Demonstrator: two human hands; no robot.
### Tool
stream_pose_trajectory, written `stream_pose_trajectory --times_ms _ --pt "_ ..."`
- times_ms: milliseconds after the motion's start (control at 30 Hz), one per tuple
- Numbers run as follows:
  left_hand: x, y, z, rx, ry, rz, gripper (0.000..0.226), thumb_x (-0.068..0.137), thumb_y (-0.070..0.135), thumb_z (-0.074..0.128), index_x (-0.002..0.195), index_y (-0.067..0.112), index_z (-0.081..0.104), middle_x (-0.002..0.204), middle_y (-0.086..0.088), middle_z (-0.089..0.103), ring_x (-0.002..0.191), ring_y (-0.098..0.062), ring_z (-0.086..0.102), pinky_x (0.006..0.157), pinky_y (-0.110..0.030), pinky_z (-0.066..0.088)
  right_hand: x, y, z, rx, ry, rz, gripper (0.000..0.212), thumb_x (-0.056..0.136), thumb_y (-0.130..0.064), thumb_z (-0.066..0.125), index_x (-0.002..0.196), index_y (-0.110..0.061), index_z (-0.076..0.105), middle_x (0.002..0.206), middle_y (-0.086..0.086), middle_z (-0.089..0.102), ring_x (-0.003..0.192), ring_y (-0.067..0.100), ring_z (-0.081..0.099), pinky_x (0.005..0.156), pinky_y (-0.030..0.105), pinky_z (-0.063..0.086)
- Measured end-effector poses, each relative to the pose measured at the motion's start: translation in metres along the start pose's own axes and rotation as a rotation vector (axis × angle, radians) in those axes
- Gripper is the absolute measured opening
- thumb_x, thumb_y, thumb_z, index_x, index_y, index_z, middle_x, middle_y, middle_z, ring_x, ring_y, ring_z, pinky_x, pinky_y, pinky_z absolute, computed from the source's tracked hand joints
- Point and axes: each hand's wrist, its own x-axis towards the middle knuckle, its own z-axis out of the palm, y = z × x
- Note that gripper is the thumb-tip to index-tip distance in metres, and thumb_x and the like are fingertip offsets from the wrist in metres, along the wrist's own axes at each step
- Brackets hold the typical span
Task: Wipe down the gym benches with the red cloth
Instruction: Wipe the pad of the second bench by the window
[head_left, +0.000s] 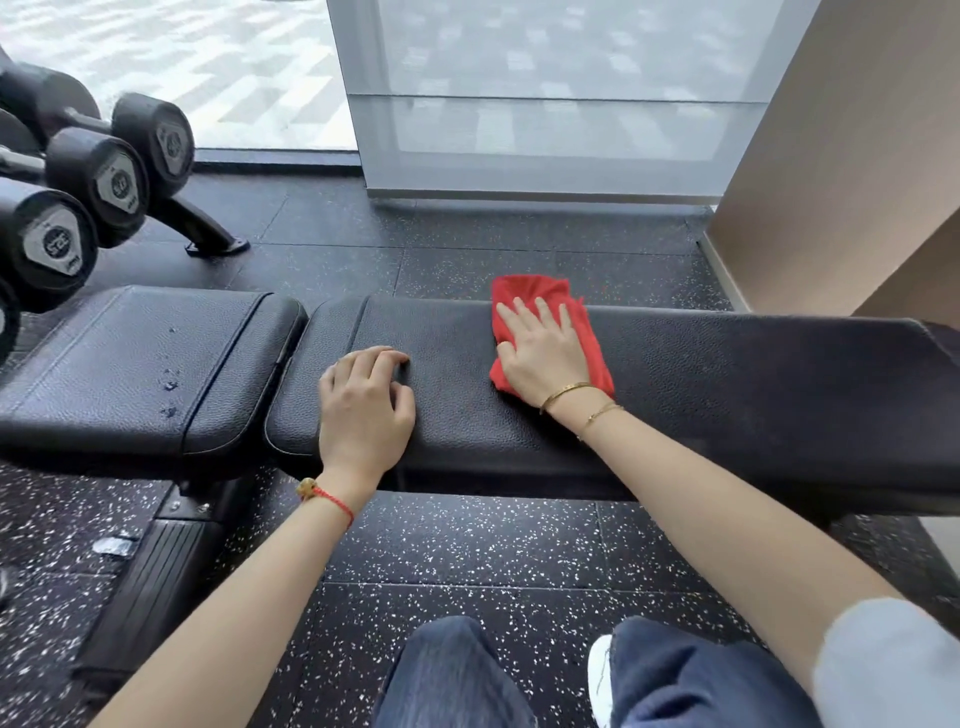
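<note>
— Where is the red cloth?

— Spread flat on the long back pad of the black gym bench, near its far edge. The right hand lies on it with straight, slightly splayed fingers, palm pressing down, two thin gold bracelets at the wrist.

— And the left hand?

— It rests on the same pad, near its left end, holding nothing; the fingers curl with the tips on the leather. A red string bracelet circles the wrist.

— What stands around?

— The seat pad adjoins on the left, with a few wet drops on it. Behind it, round black dumbbells sit on a rack whose foot rests on the speckled rubber floor. Beyond the bench runs a glass wall, and a tan wall panel stands at the right. The bench's frame reaches toward the camera at lower left. Knees in blue jeans and a white shoe show below.
</note>
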Motion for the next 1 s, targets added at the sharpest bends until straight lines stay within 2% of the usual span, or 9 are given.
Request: stream_pose_trajectory --times_ms 133,233,333,433,533,600,800,900,1000 --pt "0.0 0.0 -0.001 -0.012 0.006 -0.004 0.033 0.084 0.022 0.05 0.114 0.021 0.063 0.122 0.002 0.063 0.119 -0.024 0.052 0.107 -0.043 0.034 -0.039 -0.022 0.002 0.008 -0.016 -0.239 0.058 0.096 -0.033 0.038 0.152 -0.025 0.026 0.16 -0.002 0.023 0.149 0.022 0.015 0.122 0.042 0.001" --pt "0.0 -0.001 -0.002 -0.021 -0.004 0.011 0.035 0.085 0.022 0.049 0.116 0.02 0.064 0.125 0.0 0.063 0.121 -0.024 0.052 0.109 -0.043 0.034 -0.067 -0.004 -0.002 0.037 -0.016 -0.287 0.059 0.095 -0.031 0.04 0.152 -0.027 0.026 0.16 -0.004 0.025 0.149 0.019 0.015 0.122 0.04 0.003" --pt "-0.002 -0.003 -0.003 -0.028 -0.018 0.027 0.033 0.088 0.017 0.054 0.119 0.017 0.064 0.128 -0.003 0.062 0.123 -0.025 0.052 0.111 -0.044 0.034 -0.086 0.044 -0.01 0.047 0.015 -0.174 0.058 0.095 -0.029 0.043 0.151 -0.029 0.028 0.158 -0.006 0.027 0.149 0.018 0.017 0.122 0.04 0.005" --pt "-0.001 0.0 -0.003 -0.043 -0.036 0.013 0.033 0.088 0.011 0.058 0.12 0.012 0.064 0.128 -0.007 0.062 0.124 -0.027 0.052 0.112 -0.043 0.034 -0.092 0.1 -0.02 0.025 0.039 0.077 0.057 0.096 -0.028 0.041 0.151 -0.029 0.028 0.159 -0.005 0.026 0.149 0.018 0.015 0.122 0.042 0.004" --pt "0.001 0.007 -0.005 -0.098 -0.06 -0.029 0.034 0.086 0.005 0.056 0.118 0.009 0.065 0.127 -0.011 0.063 0.124 -0.03 0.052 0.112 -0.046 0.035 -0.087 0.123 -0.026 0.016 0.058 0.274 0.056 0.097 -0.029 0.038 0.152 -0.027 0.026 0.16 -0.002 0.024 0.15 0.021 0.013 0.122 0.042 0.002" --pt "0.0 0.019 -0.005 -0.154 -0.06 -0.036 0.034 0.085 0.003 0.056 0.116 0.007 0.065 0.124 -0.013 0.064 0.122 -0.031 0.053 0.11 -0.046 0.037 -0.085 0.112 -0.024 0.019 0.064 0.262 0.056 0.097 -0.029 0.037 0.152 -0.025 0.026 0.16 0.0 0.024 0.15 0.022 0.013 0.122 0.04 0.0" --pt "-0.008 0.094 0.013 -0.253 -0.094 0.098 0.033 0.085 0.006 0.056 0.116 0.011 0.066 0.122 -0.006 0.064 0.121 -0.027 0.053 0.108 -0.044 0.039 -0.123 0.095 -0.021 0.041 0.037 -0.042 0.058 0.095 -0.029 0.042 0.151 -0.029 0.028 0.158 -0.005 0.028 0.149 0.016 0.016 0.123 0.038 0.003" --pt "-0.01 0.13 0.027 -0.266 -0.144 0.179 0.033 0.086 0.008 0.055 0.117 0.011 0.065 0.124 -0.006 0.063 0.123 -0.027 0.052 0.108 -0.044 0.038 -0.137 0.122 -0.026 0.045 0.058 0.018 0.057 0.095 -0.029 0.042 0.151 -0.03 0.028 0.158 -0.007 0.027 0.149 0.015 0.015 0.123 0.039 0.005" --pt "-0.012 0.159 0.04 -0.259 -0.181 0.23 0.033 0.088 0.011 0.054 0.119 0.013 0.064 0.125 -0.004 0.062 0.125 -0.025 0.051 0.109 -0.042 0.036 -0.15 0.165 -0.031 0.041 0.106 0.211 0.056 0.096 -0.025 0.042 0.151 -0.029 0.03 0.158 -0.005 0.028 0.149 0.017 0.016 0.122 0.041 0.004"
